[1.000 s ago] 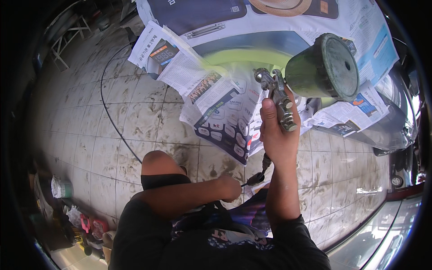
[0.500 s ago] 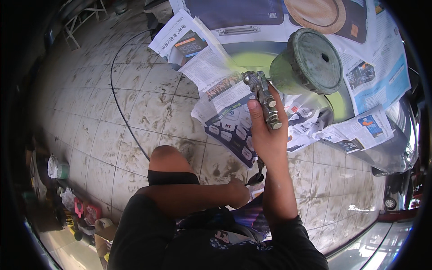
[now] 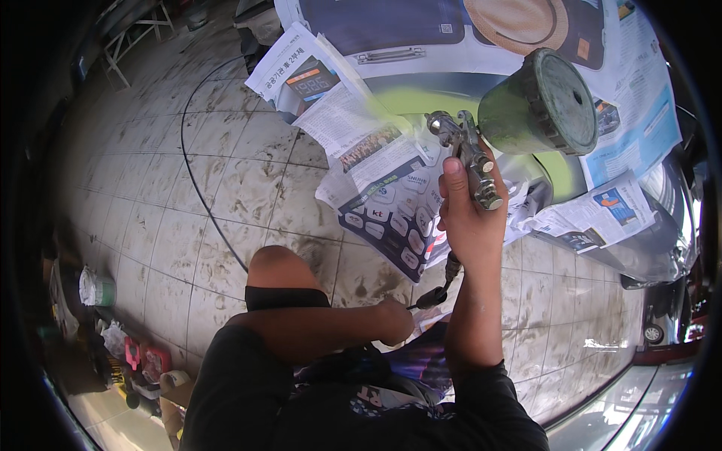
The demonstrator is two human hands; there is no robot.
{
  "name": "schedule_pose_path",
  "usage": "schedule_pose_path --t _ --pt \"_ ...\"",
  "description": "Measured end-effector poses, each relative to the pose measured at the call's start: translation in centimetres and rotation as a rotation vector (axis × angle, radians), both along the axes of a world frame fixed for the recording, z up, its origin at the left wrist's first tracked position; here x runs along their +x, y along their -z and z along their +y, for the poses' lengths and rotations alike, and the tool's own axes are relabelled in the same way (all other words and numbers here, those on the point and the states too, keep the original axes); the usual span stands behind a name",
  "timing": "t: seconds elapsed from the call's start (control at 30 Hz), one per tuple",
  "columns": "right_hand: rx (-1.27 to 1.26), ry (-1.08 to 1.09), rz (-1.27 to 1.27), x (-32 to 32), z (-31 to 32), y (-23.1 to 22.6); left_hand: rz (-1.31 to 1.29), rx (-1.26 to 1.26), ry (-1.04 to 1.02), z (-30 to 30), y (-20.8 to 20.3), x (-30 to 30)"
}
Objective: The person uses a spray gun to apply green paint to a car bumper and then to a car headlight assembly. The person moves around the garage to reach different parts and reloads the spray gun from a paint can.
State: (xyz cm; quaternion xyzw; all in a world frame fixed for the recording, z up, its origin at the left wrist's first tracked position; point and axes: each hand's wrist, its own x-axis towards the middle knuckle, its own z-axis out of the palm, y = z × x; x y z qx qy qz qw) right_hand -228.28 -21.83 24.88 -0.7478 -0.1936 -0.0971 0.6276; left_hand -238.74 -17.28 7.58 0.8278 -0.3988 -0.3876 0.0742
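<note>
Spray gun [image 3: 474,154] before newspapers [image 3: 368,156], bucket [image 3: 98,288] far left

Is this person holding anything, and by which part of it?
Yes: the right hand holds a spray gun by its handle, and the left hand grips the black hose near its dark fitting.

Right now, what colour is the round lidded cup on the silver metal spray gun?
The round lidded cup is mottled green, its lid greyer. Best in head view.

At the left edge of the tiled floor [image 3: 169,233] a bucket [image 3: 104,289] is set; near the floor's lower left corner a red container [image 3: 156,364] and cardboard box [image 3: 177,392] are seen.
</note>
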Motion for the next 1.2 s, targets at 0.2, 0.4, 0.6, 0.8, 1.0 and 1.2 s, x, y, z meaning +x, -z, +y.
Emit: schedule_pose_path --t 0.2,0.4,0.6,0.8,1.0,1.2 --pt "0.039 0.069 0.018 -0.4 -3.4 -1.3 -0.073 -0.016 0.027 0.0 0.4 0.0" --pt "0.073 0.144 0.031 -0.7 -6.5 -2.2 -0.021 0.074 0.080 -1.0 -0.2 0.4" --pt "0.052 0.274 0.080 -0.9 -9.5 -2.4 -0.005 0.096 0.123 -1.8 -0.3 0.7" --pt "0.111 0.333 0.098 -1.0 -12.1 -2.5 0.025 0.148 0.150 -2.6 -0.4 1.3" --pt "0.120 0.415 0.100 -0.9 -14.5 -2.5 0.030 0.153 0.143 -3.4 0.1 1.3" --pt "0.057 0.535 0.122 -0.5 -17.4 -2.1 0.042 0.120 0.156 -3.8 1.2 1.1"
